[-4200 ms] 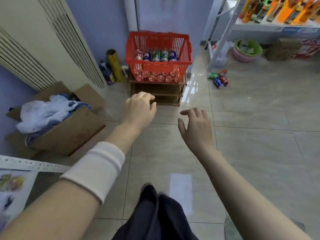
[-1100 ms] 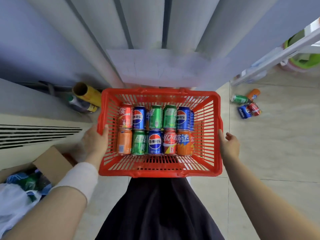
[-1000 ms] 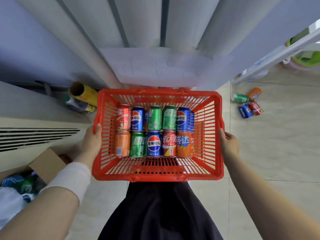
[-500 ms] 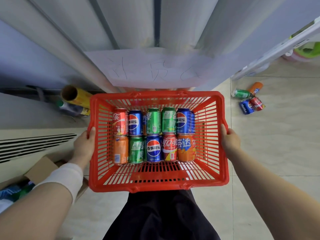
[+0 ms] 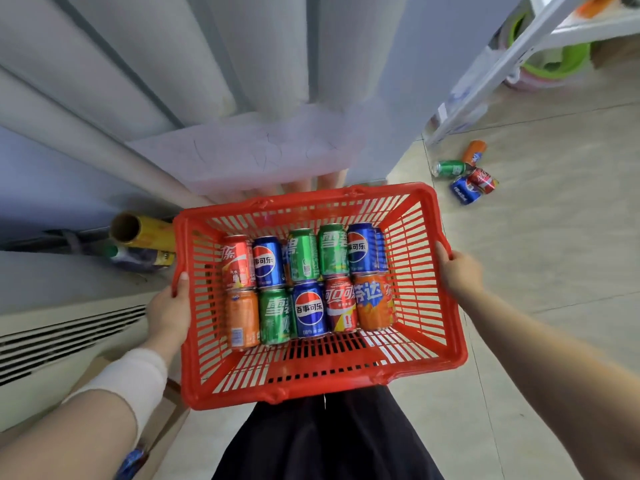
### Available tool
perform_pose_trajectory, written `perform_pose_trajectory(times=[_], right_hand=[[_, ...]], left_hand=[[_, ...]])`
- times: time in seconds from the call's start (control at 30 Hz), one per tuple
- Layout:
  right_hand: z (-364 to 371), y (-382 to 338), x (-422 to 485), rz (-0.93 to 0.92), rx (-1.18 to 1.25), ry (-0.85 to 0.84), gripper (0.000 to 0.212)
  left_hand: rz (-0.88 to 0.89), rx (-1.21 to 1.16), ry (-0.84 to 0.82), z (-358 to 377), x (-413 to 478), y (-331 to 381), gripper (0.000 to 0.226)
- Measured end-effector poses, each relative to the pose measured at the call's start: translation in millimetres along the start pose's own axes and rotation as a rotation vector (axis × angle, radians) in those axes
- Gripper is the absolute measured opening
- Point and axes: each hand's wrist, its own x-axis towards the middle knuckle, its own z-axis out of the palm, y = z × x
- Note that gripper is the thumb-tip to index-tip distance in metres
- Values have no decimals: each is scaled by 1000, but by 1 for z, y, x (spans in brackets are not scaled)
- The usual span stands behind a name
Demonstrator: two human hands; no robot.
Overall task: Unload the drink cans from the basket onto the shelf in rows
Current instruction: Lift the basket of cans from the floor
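Note:
A red plastic basket (image 5: 426, 358) is held in front of my body, tilted a little to the right. Several drink cans lie in it in two rows: red, blue, green and orange ones, among them a blue Pepsi can (image 5: 309, 310) in the near row. My left hand (image 5: 169, 311) grips the basket's left rim, thumb over the edge. My right hand (image 5: 459, 273) grips the right rim. The shelf the basket stood on is hidden beneath it.
Several loose cans (image 5: 465, 176) lie on the tiled floor at the right, near a white metal rack leg (image 5: 485, 81). A yellow roll (image 5: 138, 228) leans by the wall at the left. A white air-conditioner cabinet (image 5: 52, 327) stands at the left.
The basket has stayed in both hands and tipped slightly to the right. Before that I walked up to it and lifted it off the small wooden shelf.

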Motion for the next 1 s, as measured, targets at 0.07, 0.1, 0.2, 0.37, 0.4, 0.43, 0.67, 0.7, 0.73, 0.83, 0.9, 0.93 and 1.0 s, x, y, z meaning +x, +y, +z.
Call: perform_pose_trajectory(times=[0.07,0.1,0.2,0.37,0.4,0.43,0.67,0.7,0.73,0.83,0.9,0.93,1.0], right_hand=[[-14,21,-7,-12,13,43,50],[-22,33,-11,-11,8,63,52],[-45,69,-20,6,1,101,56],[-85,145,-22,70,47,195,57],[-93,161,-20,87,59,201,58],[-102,176,-18,99,72,202,59],[-194,264,8,123,89,231,58],[-209,274,12,132,82,246,58],[-222,285,15,141,73,264,59],[-260,316,23,186,63,316,62],[-286,335,30,214,66,353,63],[-298,343,33,229,71,370,64],[-320,357,39,262,87,387,64]], left_hand=[[53,18,-18,0,-8,6,55],[75,24,-38,2,-13,11,56],[147,54,-85,10,-28,31,54],[268,152,-115,43,-62,79,55],[281,168,-130,52,-71,88,55],[310,180,-140,63,-80,97,55],[360,205,-171,142,-160,169,54],[375,201,-181,155,-170,179,53],[383,207,-188,167,-180,189,53],[416,209,-235,201,-207,220,55],[437,194,-268,222,-227,247,54],[449,199,-280,232,-239,262,53],[480,210,-305,251,-258,292,52]])
